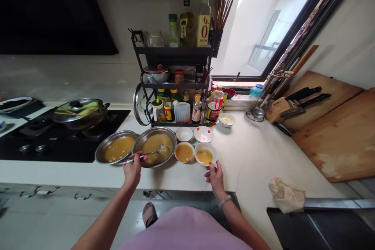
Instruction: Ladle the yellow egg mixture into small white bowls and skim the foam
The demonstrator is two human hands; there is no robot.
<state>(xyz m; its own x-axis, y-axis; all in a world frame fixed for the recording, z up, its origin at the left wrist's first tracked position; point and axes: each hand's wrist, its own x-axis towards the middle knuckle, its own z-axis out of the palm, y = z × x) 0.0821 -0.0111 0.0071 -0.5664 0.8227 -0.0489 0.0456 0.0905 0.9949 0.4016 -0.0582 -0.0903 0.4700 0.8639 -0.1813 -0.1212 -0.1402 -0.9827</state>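
Note:
My left hand (133, 170) is closed round the handle of a metal ladle (150, 153). The ladle's bowl is over the large metal basin (172, 152) of yellowish-brown liquid; I cannot tell whether it touches the liquid. My right hand (215, 175) grips the near rim of a small white bowl (216, 154) with yellow liquid in it, thumb and fingers at its edge. Just left of that bowl is another white bowl (184, 152) of orange-brown liquid. Behind these two stand a plain white bowl (184, 134) and a bowl with red spots (204, 134).
A second basin of liquid (101, 156) stands at the left, beside the black gas stove (73, 148), which carries a lidded pan (79, 111). A black rack (175, 49) of bottles stands behind. To the right are a knife block (277, 109), cutting boards (345, 133) and a cloth (285, 195).

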